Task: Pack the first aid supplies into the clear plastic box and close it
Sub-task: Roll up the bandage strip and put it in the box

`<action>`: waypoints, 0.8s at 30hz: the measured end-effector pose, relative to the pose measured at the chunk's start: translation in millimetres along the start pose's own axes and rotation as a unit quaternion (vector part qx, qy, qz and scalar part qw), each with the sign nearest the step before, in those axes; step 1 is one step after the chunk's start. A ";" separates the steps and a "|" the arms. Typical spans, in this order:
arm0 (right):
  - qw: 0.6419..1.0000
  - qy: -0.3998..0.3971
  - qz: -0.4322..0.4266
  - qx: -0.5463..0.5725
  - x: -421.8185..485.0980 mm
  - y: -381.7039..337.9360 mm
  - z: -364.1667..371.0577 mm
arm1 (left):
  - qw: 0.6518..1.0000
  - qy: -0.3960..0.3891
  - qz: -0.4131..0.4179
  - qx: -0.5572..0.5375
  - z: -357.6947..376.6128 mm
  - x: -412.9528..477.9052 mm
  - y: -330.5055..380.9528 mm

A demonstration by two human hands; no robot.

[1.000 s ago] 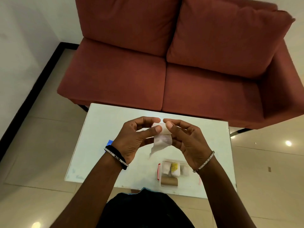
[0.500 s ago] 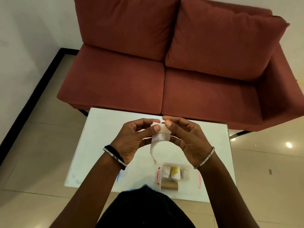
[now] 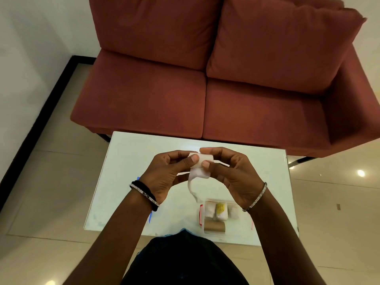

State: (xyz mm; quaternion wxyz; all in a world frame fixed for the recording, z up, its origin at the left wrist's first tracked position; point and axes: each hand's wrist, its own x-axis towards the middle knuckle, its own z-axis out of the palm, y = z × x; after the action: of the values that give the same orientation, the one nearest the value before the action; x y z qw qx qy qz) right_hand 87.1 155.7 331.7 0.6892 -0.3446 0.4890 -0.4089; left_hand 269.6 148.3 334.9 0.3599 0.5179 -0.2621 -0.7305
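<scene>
left hand (image 3: 164, 175), right hand (image 3: 232, 177) gripping gauze roll (image 3: 200, 167)

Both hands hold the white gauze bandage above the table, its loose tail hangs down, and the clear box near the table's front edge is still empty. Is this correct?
Not quite. The head view shows the clear box is not empty: it already holds white wrapped items, one with a yellow mark, and a brown roll. The rest stands: the left hand and right hand hold the white gauze bandage above the table, tail hanging.

My forearms extend forward, converging at chest height. My left hand (image 3: 164, 173) and right hand (image 3: 232, 175) face each other, palms inward, fingers curled. Each grip is a thumb-to-forefinger pinch; the fingertips nearly touch.
</scene>
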 end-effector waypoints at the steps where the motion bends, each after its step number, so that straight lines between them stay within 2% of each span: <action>1: 1.000 0.005 0.009 0.013 -0.2 0.4 1.2 | 1.000 0.003 0.008 -0.001 -1.0 0.0 -0.2; 5: 0.999 0.019 0.042 0.022 -0.6 0.5 7.1 | 1.000 0.005 0.022 -0.005 -4.0 0.1 0.3; 9: 0.999 0.038 0.010 -0.014 -1.7 4.1 9.3 | 1.000 0.009 0.024 -0.015 -6.0 -1.7 -0.1; 12: 0.999 0.037 0.001 -0.022 -3.2 3.9 9.3 | 1.000 0.017 -0.018 -0.010 -8.3 -3.0 -0.6; 16: 1.000 0.019 0.002 -0.003 -5.8 6.5 10.5 | 0.996 -0.015 -0.083 0.017 -11.3 -5.8 -1.2; 20: 1.000 0.005 0.009 0.028 -8.1 7.8 14.3 | 0.998 -0.021 -0.060 0.021 -12.3 -7.4 -2.4; 24: 0.997 0.038 0.045 0.049 -9.3 6.5 17.2 | 0.999 -0.027 -0.022 0.021 -15.3 -6.2 -3.0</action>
State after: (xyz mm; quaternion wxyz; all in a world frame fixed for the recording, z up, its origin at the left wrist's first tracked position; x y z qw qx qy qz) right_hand 103.3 168.1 334.5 0.7038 -0.2727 0.5091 -0.4136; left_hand 284.6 154.9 331.2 0.3256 0.5113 -0.2759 -0.7459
